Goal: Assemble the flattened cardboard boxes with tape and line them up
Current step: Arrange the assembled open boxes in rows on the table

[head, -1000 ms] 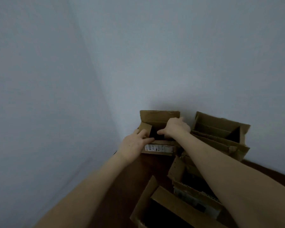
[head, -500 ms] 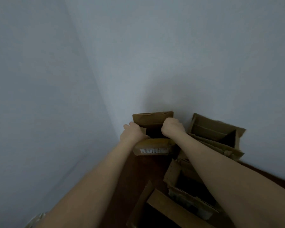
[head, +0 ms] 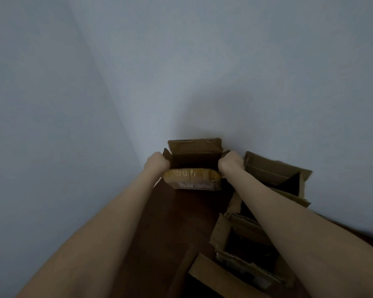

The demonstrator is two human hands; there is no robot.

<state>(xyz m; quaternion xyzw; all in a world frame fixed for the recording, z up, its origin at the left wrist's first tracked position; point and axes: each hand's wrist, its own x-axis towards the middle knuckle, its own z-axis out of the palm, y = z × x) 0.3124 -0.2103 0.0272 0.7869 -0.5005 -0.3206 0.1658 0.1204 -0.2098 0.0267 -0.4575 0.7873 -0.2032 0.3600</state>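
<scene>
So the small box (head: 194, 157) sits right in the corner of the room, down on the floor, with its back flap (head: 194, 144) standing up against the wall. Both hands are on it: the left hand (head: 157, 163) has its fingers curled over the left side flap and the right hand (head: 230, 161) is doing the same on the right side, so it's gripped from both ends. The top is open and it's pretty dark inside, I honestly can't tell if there's anything in there. The front flap (head: 202, 176) is folded out toward the camera, with shiny yellowish tape (head: 181, 173) across it, and there's a white label (head: 192, 185) on the face below, too blurry to read.

Just to the right, also along the wall, is a second box (head: 265, 166), bigger, open, flaps sticking up, dark inside too. Closer in, partly under the right forearm, is a third box (head: 221, 233) with raw corrugated edges showing, and a fourth box (head: 211, 274) pokes in at the bottom edge. Both are open and look black inside.

Everything's on a dark reddish-brown floor (head: 170, 222). The left wall (head: 41, 125) and back wall (head: 246, 72) are plain pale blue-grey, and the whole place is dim
</scene>
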